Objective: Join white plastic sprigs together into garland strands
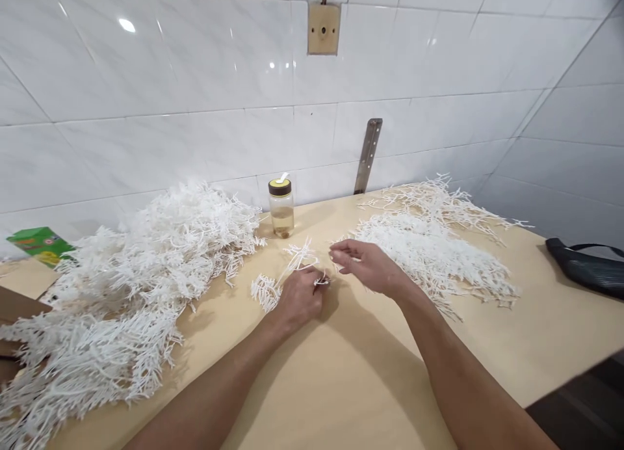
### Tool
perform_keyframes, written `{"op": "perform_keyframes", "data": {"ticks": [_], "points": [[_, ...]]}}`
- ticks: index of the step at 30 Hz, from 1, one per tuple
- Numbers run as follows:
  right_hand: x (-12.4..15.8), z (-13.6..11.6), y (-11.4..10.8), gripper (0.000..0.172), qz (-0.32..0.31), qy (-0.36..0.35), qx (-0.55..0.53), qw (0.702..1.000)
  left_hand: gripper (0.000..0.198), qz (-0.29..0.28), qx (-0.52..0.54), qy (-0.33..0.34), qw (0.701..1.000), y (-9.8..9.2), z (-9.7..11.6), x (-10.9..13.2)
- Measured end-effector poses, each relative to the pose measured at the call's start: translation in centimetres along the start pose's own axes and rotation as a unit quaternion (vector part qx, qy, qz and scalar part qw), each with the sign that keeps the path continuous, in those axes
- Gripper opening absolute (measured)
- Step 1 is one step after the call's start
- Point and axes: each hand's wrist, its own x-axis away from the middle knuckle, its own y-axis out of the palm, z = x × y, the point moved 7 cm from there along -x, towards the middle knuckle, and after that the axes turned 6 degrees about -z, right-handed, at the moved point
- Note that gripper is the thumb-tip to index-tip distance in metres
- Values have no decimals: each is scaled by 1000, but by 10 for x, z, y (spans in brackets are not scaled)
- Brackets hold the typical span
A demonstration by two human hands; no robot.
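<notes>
A pale wooden surface (341, 385) carries a big heap of white plastic branched sprigs (127, 287) at left and a flatter spread of the same sprigs (433, 255) at right. Between them stands a clear glass jar with a brown lid (281, 209); its label cannot be read. The left hand (298, 297) has its fingers closed on a single white plastic sprig (273, 284) lying on the surface. Just beside it, the right hand (368, 264) hovers with fingers loosely open.
</notes>
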Motion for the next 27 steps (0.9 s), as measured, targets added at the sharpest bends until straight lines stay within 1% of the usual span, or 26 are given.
{"op": "perform_keyframes", "data": {"ticks": [1, 2, 4, 5, 7, 9, 13, 16, 18, 20, 22, 23, 24, 25, 26, 27], "points": [[2, -9, 11, 35, -37, -25, 10, 999, 22, -9, -8, 12, 1000, 2, 2, 1], [3, -17, 21, 34, -61, -41, 27, 997, 25, -18, -16, 25, 999, 5, 3, 2], [4, -24, 34, 27, -74, -50, 61, 994, 28, -36, -37, 52, 997, 12, 7, 4], [3, -25, 37, 26, -65, -48, 68, 994, 27, -45, -50, 66, 996, 16, 9, 4], [1, -25, 39, 28, -43, -43, 66, 996, 29, -50, -63, 94, 992, 20, 14, 6], [-1, -23, 37, 25, -19, -42, 40, 998, 34, -46, -56, 102, 992, 20, 17, 6], [-2, -15, 28, 24, 17, -20, -33, 999, 34, -44, -42, 60, 996, 17, 16, 6], [-3, -8, 28, 26, 16, -7, -96, 995, 30, -27, -23, 63, 997, 12, 21, 8], [-5, -3, 28, 28, 12, -11, -143, 990, 25, 0, 12, 76, 997, 3, 25, 10], [-7, 4, 28, 30, 11, -8, -188, 982, 20, 50, 55, 71, 995, -14, 23, 10], [-9, 11, 25, 33, 21, 4, -224, 974, 16, 130, 83, 36, 987, -38, 9, 8], [-10, 14, 24, 34, 26, 9, -237, 971, 15, 164, 81, 5, 983, -51, -1, 8], [-10, 16, 23, 34, 31, 13, -246, 969, 17, 183, 72, -32, 980, -61, -12, 6], [-11, 17, 22, 35, 34, 15, -253, 967, 19, 177, 64, -65, 980, -67, -23, 3], [-11, 18, 21, 35, 35, 16, -259, 965, 20, 150, 72, -92, 982, -68, -34, 0], [-11, 18, 21, 35, 35, 16, -264, 964, 22, 110, 93, -113, 983, -67, -43, -3]]}}
